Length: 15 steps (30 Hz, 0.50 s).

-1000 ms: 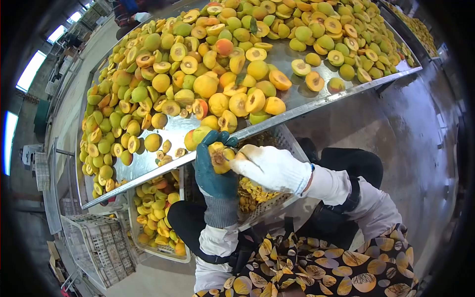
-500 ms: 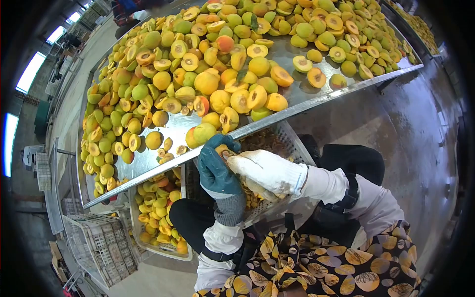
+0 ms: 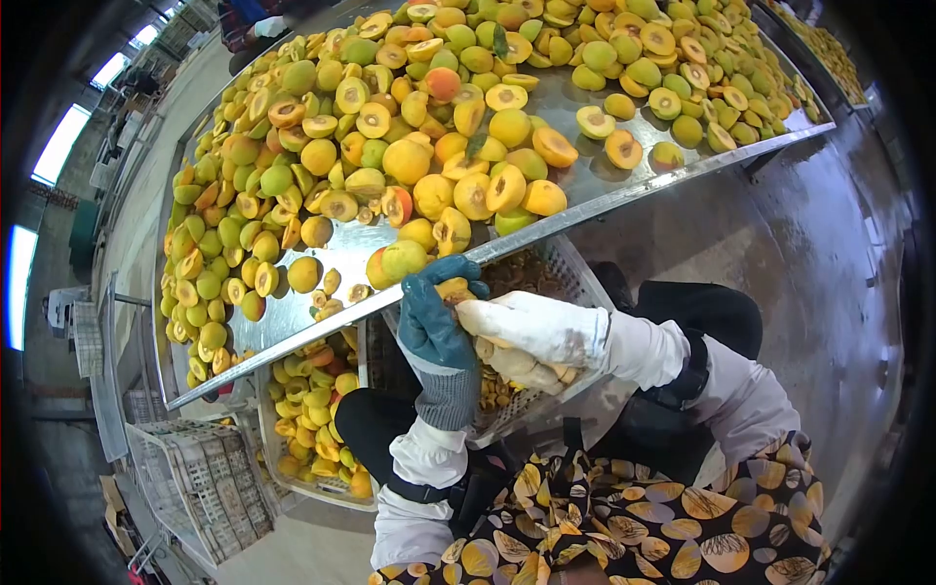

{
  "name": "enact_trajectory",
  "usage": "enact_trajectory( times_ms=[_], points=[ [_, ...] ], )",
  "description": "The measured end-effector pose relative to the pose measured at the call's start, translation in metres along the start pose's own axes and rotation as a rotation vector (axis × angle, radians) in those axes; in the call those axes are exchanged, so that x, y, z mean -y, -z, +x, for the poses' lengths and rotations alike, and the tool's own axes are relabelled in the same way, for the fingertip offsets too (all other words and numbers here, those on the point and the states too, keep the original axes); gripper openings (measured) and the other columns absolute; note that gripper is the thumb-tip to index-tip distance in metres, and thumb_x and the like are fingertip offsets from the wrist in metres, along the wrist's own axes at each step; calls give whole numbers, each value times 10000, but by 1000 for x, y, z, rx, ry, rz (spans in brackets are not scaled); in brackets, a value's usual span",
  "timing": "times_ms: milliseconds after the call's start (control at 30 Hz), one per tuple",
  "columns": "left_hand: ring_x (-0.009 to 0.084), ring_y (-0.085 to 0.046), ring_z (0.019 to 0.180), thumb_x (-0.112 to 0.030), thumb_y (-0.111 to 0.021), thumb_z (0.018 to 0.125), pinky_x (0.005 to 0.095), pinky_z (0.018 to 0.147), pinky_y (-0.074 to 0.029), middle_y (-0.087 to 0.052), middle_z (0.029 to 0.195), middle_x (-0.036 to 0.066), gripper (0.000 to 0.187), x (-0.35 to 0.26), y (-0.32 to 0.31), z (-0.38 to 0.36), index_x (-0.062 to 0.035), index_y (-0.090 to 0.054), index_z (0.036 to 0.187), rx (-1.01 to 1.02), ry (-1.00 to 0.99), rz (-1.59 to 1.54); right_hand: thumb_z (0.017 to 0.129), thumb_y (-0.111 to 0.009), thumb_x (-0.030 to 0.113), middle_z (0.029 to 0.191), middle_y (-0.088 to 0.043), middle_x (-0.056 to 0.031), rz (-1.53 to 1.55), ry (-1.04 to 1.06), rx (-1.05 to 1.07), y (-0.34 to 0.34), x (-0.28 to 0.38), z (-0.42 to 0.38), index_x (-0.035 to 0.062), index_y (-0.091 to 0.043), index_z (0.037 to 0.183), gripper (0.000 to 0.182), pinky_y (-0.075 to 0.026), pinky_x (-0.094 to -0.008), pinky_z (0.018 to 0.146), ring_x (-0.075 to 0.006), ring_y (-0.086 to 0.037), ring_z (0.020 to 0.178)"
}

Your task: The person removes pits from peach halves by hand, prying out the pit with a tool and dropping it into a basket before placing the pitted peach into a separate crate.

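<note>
My left hand (image 3: 436, 317), in a teal coated glove with a grey cuff, is closed around a yellow peach half (image 3: 452, 288). Over the same fruit lies my right hand (image 3: 534, 333) in a stained white glove, thumb and fingertips against its cut side. The right fingers are curled in; whatever they grip is hidden. Both hands are at the front rim of the metal table (image 3: 575, 216). Under them stands a white crate (image 3: 582, 276) holding brownish and yellow fruit scraps (image 3: 502, 390).
Whole and halved peaches (image 3: 341, 136) are heaped over the table. Below it, left of my knee, a crate of peach halves (image 3: 317, 419) sits on the floor. Stacked pale crates (image 3: 200, 478) stand further left. Another person's gloved hand (image 3: 270, 26) shows at the far edge.
Both hands have shifted slightly, the left one a little upward and to the right. The peach half stays between them, turned a bit. Fruit on the table has not moved.
</note>
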State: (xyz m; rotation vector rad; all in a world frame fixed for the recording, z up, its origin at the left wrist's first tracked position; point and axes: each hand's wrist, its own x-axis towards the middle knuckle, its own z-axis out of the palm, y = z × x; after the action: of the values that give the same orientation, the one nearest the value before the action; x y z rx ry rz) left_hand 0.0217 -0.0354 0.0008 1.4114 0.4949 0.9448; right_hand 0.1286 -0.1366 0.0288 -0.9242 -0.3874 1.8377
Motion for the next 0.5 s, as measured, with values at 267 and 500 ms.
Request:
enact_trajectory(
  times_ms=[267, 500],
  points=[
    [151, -650, 845, -412, -316, 1107, 288, 823, -518, -707, 914, 91, 588, -11, 2, 15, 27, -687, 985, 168, 112, 36, 1011, -530, 528, 517, -434, 27, 9, -60, 28, 11, 14, -10, 64, -553, 891, 479, -292, -242, 314, -88, -392, 335],
    [188, -671, 819, -531, -321, 1076, 295, 794, -542, -714, 872, 104, 682, -20, 19, 36, 26, -702, 974, 373, 241, 156, 960, -531, 605, 588, -595, -72, -835, 189, -120, 20, 17, 6, 55, -636, 889, 565, -451, -367, 425, -231, -580, 446]
  ],
)
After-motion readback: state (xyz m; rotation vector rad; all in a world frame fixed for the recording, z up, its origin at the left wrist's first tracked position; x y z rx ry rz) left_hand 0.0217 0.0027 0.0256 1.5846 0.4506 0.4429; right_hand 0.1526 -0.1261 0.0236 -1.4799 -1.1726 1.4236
